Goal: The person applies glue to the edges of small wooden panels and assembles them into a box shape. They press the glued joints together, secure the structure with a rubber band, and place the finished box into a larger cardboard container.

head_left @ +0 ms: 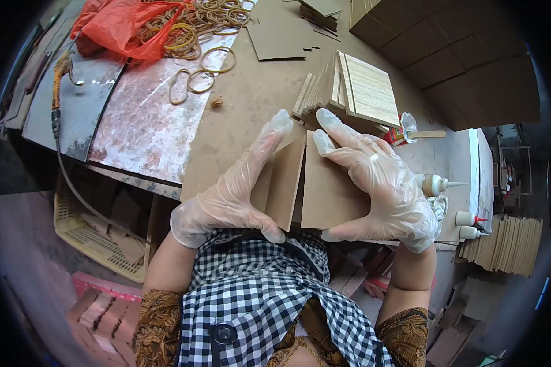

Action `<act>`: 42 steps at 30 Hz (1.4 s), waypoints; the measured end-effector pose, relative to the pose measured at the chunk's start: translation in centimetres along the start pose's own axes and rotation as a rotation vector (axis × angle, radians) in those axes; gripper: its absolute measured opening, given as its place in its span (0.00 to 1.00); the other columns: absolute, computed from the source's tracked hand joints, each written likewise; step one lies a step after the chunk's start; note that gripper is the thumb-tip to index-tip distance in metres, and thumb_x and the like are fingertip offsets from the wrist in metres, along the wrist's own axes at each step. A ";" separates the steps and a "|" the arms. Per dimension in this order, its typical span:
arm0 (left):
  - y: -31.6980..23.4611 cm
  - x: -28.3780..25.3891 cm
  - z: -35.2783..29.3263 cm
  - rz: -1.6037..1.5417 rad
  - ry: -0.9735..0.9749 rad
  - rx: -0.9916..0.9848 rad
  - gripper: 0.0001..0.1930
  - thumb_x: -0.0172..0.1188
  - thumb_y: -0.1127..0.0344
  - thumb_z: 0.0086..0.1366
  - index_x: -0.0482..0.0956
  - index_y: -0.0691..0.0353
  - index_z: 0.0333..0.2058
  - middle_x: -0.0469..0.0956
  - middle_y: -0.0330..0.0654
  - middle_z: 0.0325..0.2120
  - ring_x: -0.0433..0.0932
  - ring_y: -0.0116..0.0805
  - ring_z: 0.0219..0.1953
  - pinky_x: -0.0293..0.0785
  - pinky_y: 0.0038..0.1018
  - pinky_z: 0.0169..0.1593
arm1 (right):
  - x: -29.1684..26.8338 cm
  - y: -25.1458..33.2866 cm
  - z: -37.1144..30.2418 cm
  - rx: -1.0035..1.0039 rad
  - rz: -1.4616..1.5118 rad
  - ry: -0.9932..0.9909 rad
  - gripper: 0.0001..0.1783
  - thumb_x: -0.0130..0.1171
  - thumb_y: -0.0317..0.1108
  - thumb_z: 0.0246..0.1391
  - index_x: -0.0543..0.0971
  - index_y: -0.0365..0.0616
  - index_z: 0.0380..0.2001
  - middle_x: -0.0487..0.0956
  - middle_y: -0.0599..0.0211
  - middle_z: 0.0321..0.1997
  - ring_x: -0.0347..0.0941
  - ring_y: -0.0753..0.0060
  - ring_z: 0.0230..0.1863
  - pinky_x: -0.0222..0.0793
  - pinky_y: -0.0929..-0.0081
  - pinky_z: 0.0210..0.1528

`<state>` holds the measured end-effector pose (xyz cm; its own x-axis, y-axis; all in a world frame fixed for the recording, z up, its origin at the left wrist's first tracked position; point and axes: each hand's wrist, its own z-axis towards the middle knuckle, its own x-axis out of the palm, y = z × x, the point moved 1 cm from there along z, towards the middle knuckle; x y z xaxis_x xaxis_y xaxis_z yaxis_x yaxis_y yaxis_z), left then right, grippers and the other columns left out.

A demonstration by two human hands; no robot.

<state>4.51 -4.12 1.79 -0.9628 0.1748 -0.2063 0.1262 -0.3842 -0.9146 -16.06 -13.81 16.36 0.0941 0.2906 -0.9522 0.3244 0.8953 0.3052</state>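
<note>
Both hands wear thin clear gloves. My left hand (pixel 232 192) grips a thin brown board (pixel 286 186), its thumb at the near edge and its fingers at the far one. The board stands tilted. Just right of it, a second brown board (pixel 332 189) is held the same way by my right hand (pixel 379 183). A narrow dark gap runs between the two boards, widening toward me. Beyond my hands, a stack of pale wooden panels (pixel 370 92) leans on the brown work surface (pixel 245 92).
Rubber bands (pixel 217 18) and a red plastic bag (pixel 125 30) lie far left, near an air gun (pixel 56 92) with a hose. At right are a glue bottle (pixel 438 185), an opened tub with a wooden stick (pixel 425 134) and brown boxes (pixel 477 67). A yellow crate (pixel 73 214) sits below left.
</note>
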 end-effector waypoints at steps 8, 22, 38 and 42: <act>0.6 0.1 0.0 -0.012 -0.022 0.088 0.73 0.80 0.46 0.35 0.35 0.51 0.73 0.36 0.54 0.73 0.34 0.51 0.75 0.37 0.41 0.74 | -0.2 1.1 0.0 0.027 0.017 0.045 0.58 0.78 0.48 0.23 0.66 0.43 0.63 0.61 0.48 0.71 0.61 0.46 0.68 0.57 0.54 0.67; 0.9 0.4 -0.4 -0.069 -0.034 0.046 0.71 0.78 0.43 0.35 0.40 0.56 0.72 0.40 0.53 0.73 0.38 0.49 0.75 0.41 0.41 0.73 | 0.5 1.6 -0.1 0.060 0.006 0.033 0.58 0.77 0.49 0.26 0.65 0.44 0.65 0.61 0.47 0.71 0.60 0.45 0.69 0.57 0.52 0.66; 1.4 0.7 -0.6 -0.119 -0.033 0.065 0.70 0.79 0.45 0.38 0.40 0.60 0.72 0.42 0.55 0.72 0.43 0.52 0.74 0.45 0.40 0.73 | 1.9 1.6 0.1 0.041 -0.050 -0.116 0.47 0.73 0.62 0.29 0.75 0.42 0.51 0.70 0.44 0.65 0.68 0.44 0.65 0.61 0.56 0.64; 1.4 0.7 -0.7 -0.110 -0.032 0.044 0.69 0.78 0.44 0.38 0.41 0.61 0.71 0.44 0.55 0.72 0.44 0.51 0.74 0.45 0.40 0.73 | 1.9 1.7 0.1 0.056 -0.043 -0.119 0.46 0.74 0.61 0.28 0.76 0.42 0.49 0.70 0.45 0.66 0.68 0.43 0.64 0.61 0.56 0.64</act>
<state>4.21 -3.92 0.14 -0.9775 0.1894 -0.0932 0.0091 -0.4035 -0.9149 -15.21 -11.74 15.06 0.1886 0.2071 -0.9600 0.3821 0.8850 0.2660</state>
